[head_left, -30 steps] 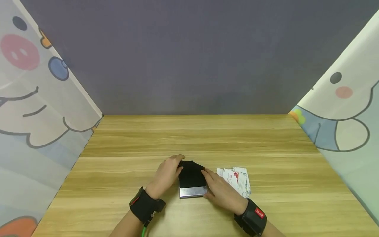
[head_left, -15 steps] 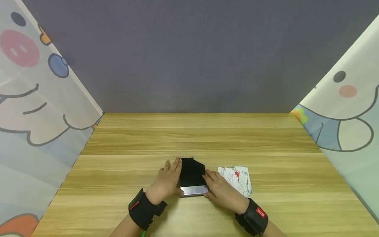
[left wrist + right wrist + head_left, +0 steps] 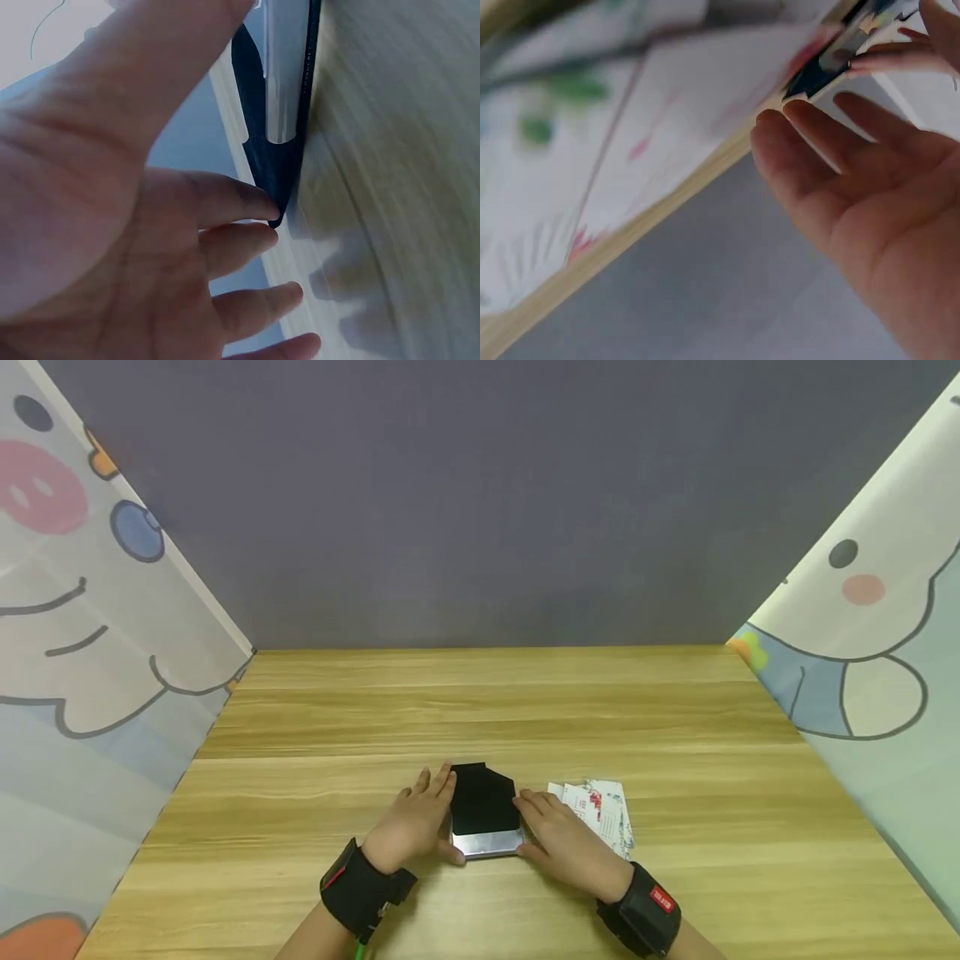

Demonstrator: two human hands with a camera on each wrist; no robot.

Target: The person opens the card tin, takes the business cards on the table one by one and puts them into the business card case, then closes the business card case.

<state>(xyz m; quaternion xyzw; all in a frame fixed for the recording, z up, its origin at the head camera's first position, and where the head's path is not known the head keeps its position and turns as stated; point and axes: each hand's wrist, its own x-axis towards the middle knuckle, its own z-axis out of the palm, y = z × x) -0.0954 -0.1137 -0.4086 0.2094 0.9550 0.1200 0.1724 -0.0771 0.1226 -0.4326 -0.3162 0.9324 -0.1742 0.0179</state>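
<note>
A flat card case [image 3: 483, 803], black on top with a silver metal band at its near end, lies on the wooden table. My left hand [image 3: 411, 822] rests along its left side, fingers extended and thumb by the near left corner. In the left wrist view, the index fingertip is right at the black tip of the case [image 3: 283, 90]. My right hand [image 3: 558, 839] lies against the right side, fingertips at the edge and thumb near the front corner. The right wrist view has the right hand's fingers [image 3: 847, 139] nearly straight.
Several printed cards [image 3: 611, 814] with floral patterns overlap in a loose pile just right of the right hand. A grey panel [image 3: 480, 510] stands behind the table, and cartoon-printed sheets [image 3: 82, 652] flank it. Black wrist bands [image 3: 637, 910] sit on both wrists.
My left hand has left the far left corner and flattened along the case's left side, its thumb moving toward the near corner. The right hand has hardly moved.
</note>
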